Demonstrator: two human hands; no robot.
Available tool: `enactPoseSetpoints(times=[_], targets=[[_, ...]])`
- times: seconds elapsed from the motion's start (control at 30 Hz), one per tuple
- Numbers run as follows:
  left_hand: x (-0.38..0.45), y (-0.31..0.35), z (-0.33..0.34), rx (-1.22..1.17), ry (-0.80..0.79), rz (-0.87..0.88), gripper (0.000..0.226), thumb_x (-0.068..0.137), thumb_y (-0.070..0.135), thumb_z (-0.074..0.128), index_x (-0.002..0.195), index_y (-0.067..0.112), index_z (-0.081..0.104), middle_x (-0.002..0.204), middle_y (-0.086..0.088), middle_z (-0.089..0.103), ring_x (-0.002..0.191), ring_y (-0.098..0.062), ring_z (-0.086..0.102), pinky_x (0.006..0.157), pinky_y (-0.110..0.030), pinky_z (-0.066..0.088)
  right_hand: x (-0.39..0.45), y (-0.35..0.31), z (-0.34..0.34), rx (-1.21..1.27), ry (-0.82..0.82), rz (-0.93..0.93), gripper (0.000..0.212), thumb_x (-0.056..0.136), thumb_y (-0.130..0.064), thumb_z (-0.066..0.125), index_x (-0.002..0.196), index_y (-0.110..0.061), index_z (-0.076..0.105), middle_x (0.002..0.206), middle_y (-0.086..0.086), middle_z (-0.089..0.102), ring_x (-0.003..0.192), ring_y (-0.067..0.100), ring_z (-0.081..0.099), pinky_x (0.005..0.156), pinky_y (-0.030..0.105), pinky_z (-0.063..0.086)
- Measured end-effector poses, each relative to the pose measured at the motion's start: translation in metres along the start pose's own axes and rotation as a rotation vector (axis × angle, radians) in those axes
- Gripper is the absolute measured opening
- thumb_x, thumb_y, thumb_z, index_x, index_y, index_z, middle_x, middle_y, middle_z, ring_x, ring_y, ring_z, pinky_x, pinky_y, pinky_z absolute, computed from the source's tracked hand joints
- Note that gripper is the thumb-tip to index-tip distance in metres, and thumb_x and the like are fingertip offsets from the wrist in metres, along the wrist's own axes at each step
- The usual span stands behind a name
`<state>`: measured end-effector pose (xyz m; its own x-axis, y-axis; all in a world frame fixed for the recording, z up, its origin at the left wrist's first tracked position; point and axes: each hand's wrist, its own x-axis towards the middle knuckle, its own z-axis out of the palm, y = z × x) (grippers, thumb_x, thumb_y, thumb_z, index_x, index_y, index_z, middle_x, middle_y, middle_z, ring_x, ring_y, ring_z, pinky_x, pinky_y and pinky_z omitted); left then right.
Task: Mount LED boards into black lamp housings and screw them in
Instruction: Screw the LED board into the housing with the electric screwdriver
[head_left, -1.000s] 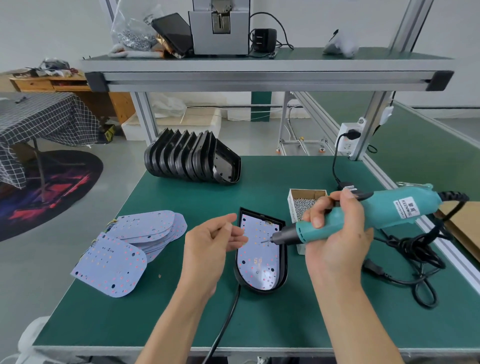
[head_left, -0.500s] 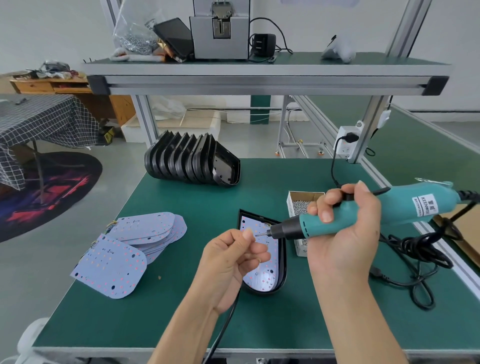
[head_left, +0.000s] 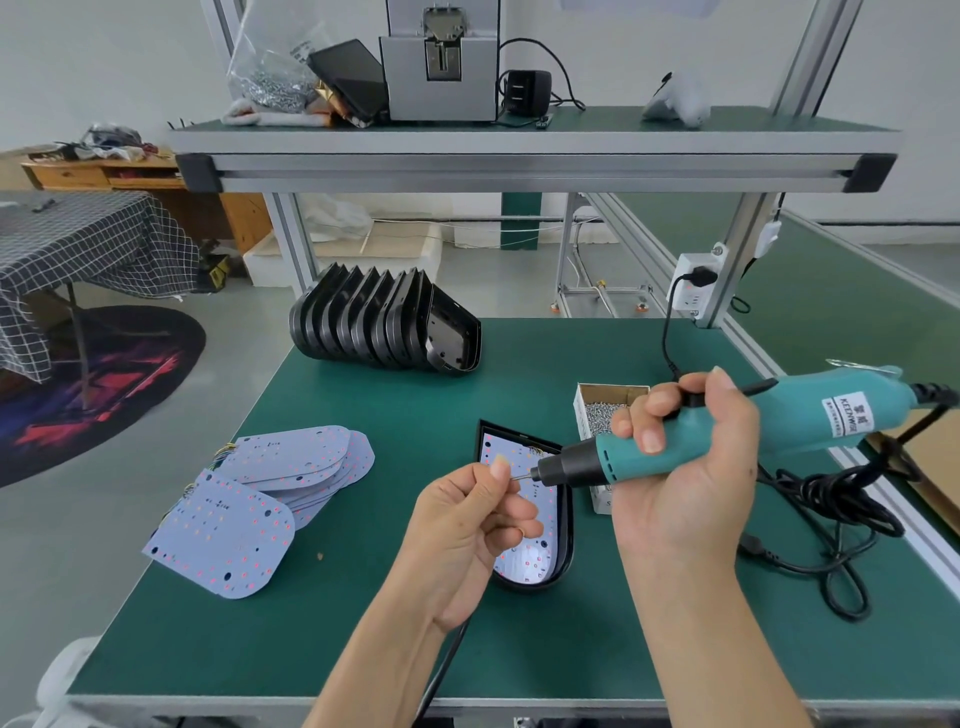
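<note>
At the centre of a green assembly bench (head_left: 363, 415), a worker's left hand (head_left: 467, 530) pinches a small screw, too small to make out clearly, between thumb and forefinger against the bit (head_left: 522, 474) of an electric screwdriver (head_left: 727, 436). The right hand (head_left: 685, 467) is wrapped firmly round the teal barrel, holding the tool nearly level.

Directly beneath both hands lies a black lamp housing (head_left: 563, 540) with an LED board (head_left: 524, 561) already seated inside it. The step appears to be loading a screw onto the tip; done well, it likely means seating the screw square on the bit, then tipping the driver upright over a hole before pressing the trigger, while steadying the housing so the board cannot shift.

A cardboard box of screws (head_left: 602, 410) sits at two o'clock from the housing. Loose boards (head_left: 260, 493) fan out at nine o'clock, and empty housings (head_left: 384, 322) are stacked on edge at eleven o'clock.

A white label (head_left: 844, 415) on the driver reads "KEENWISE" beside Chinese characters too blurred to read.
</note>
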<state>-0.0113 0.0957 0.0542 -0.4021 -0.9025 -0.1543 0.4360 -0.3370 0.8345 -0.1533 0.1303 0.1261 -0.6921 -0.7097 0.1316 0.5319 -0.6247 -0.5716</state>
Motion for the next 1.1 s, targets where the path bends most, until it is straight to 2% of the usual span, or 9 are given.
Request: enactPoseSetpoints(times=[0.37,0.47,0.6,0.87,0.93,1.0,1.03,1.07,1.1], targets=[[0.001,-0.002,-0.003,0.073,-0.008,0.047,0.03,0.076,0.039,0.077,0.073,0.01,0.066,0.063,-0.012,0.066,0.051,-0.022,0.065,0.048,-0.02,0.049,0.0,0.001,-0.003,-0.003,-0.002,0.012,0.02,0.098,-0.022,0.055,0.078,-0.017,0.053,0.058,0.0,0.048,0.05,0.016,0.035,0.06,0.028,0.041],[0.002,-0.001,-0.003,0.189,0.007,0.11,0.028,0.083,0.037,0.084,0.066,0.019,0.07,0.065,-0.015,0.068,0.052,-0.025,0.067,0.05,-0.022,0.05,0.001,0.002,-0.004,-0.013,-0.014,0.004,0.021,0.098,-0.021,0.054,0.078,-0.017,0.053,0.058,0.0,0.048,0.05,0.016,0.035,0.06,0.029,0.041],[0.003,-0.003,-0.003,0.388,0.049,0.264,0.019,0.084,0.037,0.078,0.07,0.026,0.073,0.068,-0.017,0.074,0.056,-0.031,0.073,0.055,-0.024,0.055,0.003,0.003,-0.006,-0.02,0.007,0.016,0.027,0.101,-0.019,0.054,0.074,-0.018,0.055,0.059,0.0,0.047,0.05,0.017,0.034,0.059,0.029,0.041],[0.004,-0.015,-0.006,0.396,0.032,0.347,0.017,0.078,0.04,0.08,0.08,0.023,0.076,0.07,-0.015,0.076,0.061,-0.031,0.075,0.06,-0.026,0.057,0.009,0.005,-0.013,0.05,0.038,0.064,0.029,0.101,-0.023,0.055,0.073,-0.021,0.058,0.064,-0.003,0.051,0.049,0.013,0.037,0.059,0.026,0.043],[0.006,-0.016,-0.006,0.394,0.016,0.334,0.021,0.075,0.039,0.081,0.088,0.023,0.078,0.072,-0.015,0.077,0.062,-0.029,0.075,0.061,-0.025,0.057,0.012,0.006,-0.016,0.073,0.055,0.08,0.03,0.102,-0.024,0.055,0.071,-0.022,0.058,0.065,-0.003,0.051,0.049,0.012,0.038,0.058,0.025,0.043],[0.009,-0.018,-0.008,0.419,0.0,0.324,0.048,0.073,0.04,0.083,0.117,0.025,0.074,0.074,-0.013,0.077,0.062,-0.026,0.074,0.063,-0.026,0.058,0.016,0.008,-0.019,0.088,0.068,0.084,0.029,0.101,-0.024,0.056,0.072,-0.021,0.058,0.066,-0.003,0.051,0.05,0.013,0.038,0.057,0.025,0.044],[0.009,-0.017,-0.01,0.457,0.016,0.326,0.062,0.073,0.041,0.083,0.132,0.029,0.065,0.074,-0.01,0.076,0.061,-0.024,0.072,0.064,-0.028,0.059,0.019,0.009,-0.021,0.093,0.075,0.082,0.026,0.1,-0.025,0.057,0.074,-0.021,0.057,0.067,-0.003,0.051,0.051,0.013,0.038,0.058,0.025,0.044],[0.01,-0.016,-0.013,0.522,0.076,0.353,0.065,0.075,0.044,0.08,0.136,0.036,0.059,0.071,-0.006,0.075,0.06,-0.022,0.07,0.065,-0.03,0.059,0.023,0.01,-0.023,0.096,0.085,0.075,0.023,0.1,-0.025,0.057,0.077,-0.02,0.055,0.067,-0.003,0.051,0.051,0.013,0.038,0.058,0.026,0.044],[0.01,-0.014,-0.016,0.592,0.179,0.4,0.056,0.077,0.05,0.074,0.131,0.043,0.059,0.069,-0.002,0.072,0.061,-0.02,0.068,0.066,-0.031,0.058,0.028,0.01,-0.026,0.094,0.099,0.062,0.021,0.1,-0.024,0.058,0.08,-0.019,0.053,0.066,-0.003,0.051,0.052,0.014,0.038,0.059,0.026,0.044]])
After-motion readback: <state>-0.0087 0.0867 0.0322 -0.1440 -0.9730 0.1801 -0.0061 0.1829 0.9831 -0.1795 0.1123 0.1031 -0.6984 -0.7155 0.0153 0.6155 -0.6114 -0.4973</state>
